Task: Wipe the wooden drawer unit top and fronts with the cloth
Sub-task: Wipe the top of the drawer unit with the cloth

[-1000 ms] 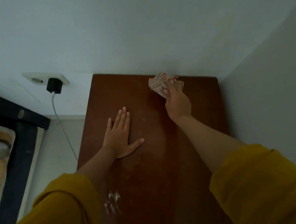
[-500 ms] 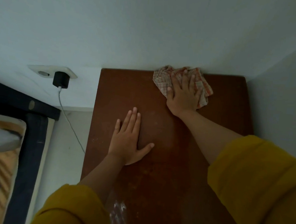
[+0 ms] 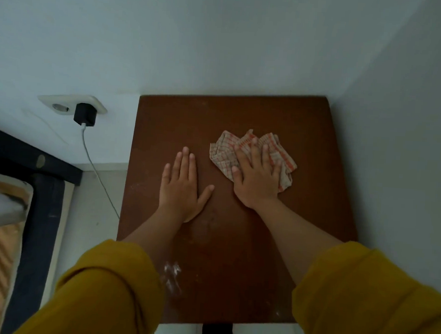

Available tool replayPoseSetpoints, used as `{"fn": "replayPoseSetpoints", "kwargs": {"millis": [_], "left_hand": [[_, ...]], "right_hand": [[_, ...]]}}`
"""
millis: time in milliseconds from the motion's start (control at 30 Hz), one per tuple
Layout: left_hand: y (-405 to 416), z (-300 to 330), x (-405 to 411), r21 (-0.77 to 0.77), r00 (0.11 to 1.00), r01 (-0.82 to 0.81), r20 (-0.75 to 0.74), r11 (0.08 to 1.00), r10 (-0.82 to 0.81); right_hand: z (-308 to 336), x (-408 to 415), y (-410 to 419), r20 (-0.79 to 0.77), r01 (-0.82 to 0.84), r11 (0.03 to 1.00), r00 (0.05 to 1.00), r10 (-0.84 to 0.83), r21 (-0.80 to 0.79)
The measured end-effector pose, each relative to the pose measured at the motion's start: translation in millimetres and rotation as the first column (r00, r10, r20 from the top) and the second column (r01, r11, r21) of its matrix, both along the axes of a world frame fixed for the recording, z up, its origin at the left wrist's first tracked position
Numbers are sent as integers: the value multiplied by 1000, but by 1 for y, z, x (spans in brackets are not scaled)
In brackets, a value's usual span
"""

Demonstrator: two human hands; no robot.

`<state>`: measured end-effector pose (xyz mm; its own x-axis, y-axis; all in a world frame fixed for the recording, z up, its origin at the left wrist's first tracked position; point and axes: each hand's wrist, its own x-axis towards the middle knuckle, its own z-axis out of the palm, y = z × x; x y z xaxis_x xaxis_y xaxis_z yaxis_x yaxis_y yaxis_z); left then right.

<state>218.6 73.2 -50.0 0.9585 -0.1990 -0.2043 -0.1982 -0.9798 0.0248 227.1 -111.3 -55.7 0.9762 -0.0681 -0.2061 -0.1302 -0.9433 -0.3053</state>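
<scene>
The wooden drawer unit top (image 3: 236, 235) filled the centre of the frame, set into a wall corner. The drawer fronts were out of view below the lower edge of the top. The checked cloth (image 3: 225, 154) lay crumpled on the top, right of centre in the upper half, well apart from the rear edge. The right hand (image 3: 256, 179) pressed flat on the cloth with fingers straight and spread, covering its middle; the grip did not curl round the fabric. The left hand (image 3: 180, 187) rested flat on bare wood just beside the cloth, fingers extended and holding nothing. Mustard sleeves (image 3: 103, 294) hid the near corners. A white smear (image 3: 171, 275) marked the wood at lower centre. At upper left, a black charger (image 3: 85, 114) sat in a wall socket (image 3: 55, 101); its cable (image 3: 95, 169) ran down behind the unit. A bed (image 3: 2, 220) was cut off at the left edge.
</scene>
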Motion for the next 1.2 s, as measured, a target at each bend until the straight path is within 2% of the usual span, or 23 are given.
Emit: {"fn": "replayPoseSetpoints", "kwargs": {"millis": [67,200,367,633,967,1067,1200], "left_hand": [[-3,1,-29,-82,1000,5,-23,997,-7],[0,5,-101,-172,989,135,-42,976,-144],[5,4,-154,-197,976,174,-99,965,-196],[4,-1,-154,-151,963,211,-135,966,-232],[4,2,-155,-147,964,213,-129,966,-232],[4,7,-155,-112,959,211,-170,971,-228],[-2,23,-155,-10,947,185,-265,983,-181]], "right_hand": [[0,-26,1,-4,2,1000,1000,-3,-9],[0,-80,3,-6,28,999,1000,-29,-26],[-3,-145,-1,25,30,999,999,-29,-29],[-6,-219,4,68,139,990,988,-136,-37],[-11,-271,10,178,131,991,975,-135,36],[-13,-285,11,205,117,989,974,-98,-85],[4,-308,9,113,46,972,993,-21,-230]]}}
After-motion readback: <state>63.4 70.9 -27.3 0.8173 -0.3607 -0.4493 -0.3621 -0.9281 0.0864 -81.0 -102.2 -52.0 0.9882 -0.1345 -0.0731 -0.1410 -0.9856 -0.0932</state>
